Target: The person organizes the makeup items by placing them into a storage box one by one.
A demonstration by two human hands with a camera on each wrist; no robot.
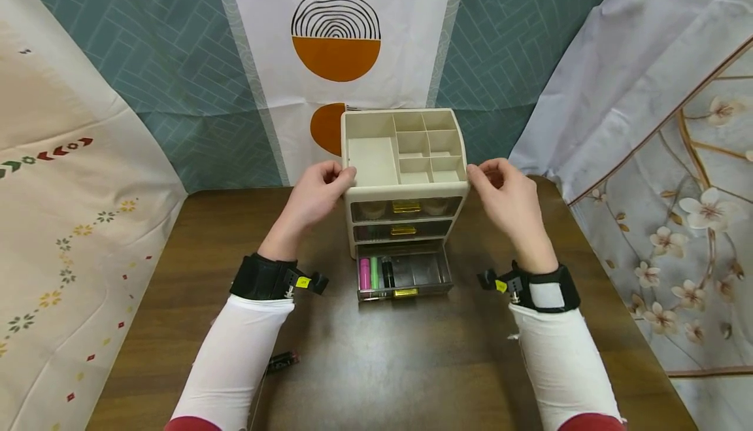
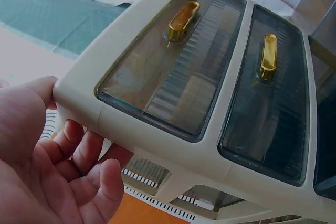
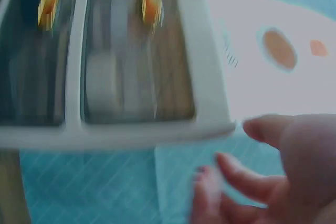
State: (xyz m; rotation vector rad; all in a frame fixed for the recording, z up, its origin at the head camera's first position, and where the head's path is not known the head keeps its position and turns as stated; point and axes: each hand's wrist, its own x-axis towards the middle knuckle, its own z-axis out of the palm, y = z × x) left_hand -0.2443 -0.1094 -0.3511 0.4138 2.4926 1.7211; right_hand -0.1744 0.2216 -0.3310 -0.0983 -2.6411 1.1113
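A cream desktop drawer organizer (image 1: 406, 189) stands at the back of the table, its divided top bare. Its two upper drawers, with dark clear fronts and gold handles, are closed. The lowest drawer (image 1: 420, 274) is pulled out and contains a pink tube (image 1: 365, 274), a green tube (image 1: 374, 273) and a black tube (image 1: 387, 273). My left hand (image 1: 314, 192) grips the organizer's upper left front corner, thumb on top and fingers against the side. At the opposite corner, my right hand (image 1: 508, 202) has loosely bent fingers; in the blurred right wrist view its thumb (image 3: 262, 128) appears slightly apart from the edge.
A dark tube with a pinkish end (image 1: 284, 361) lies on the brown wooden table (image 1: 376, 365) beside the left forearm. Patterned curtains (image 1: 194, 78) hang behind the table, and more cloth (image 1: 676, 222) drapes along both sides.
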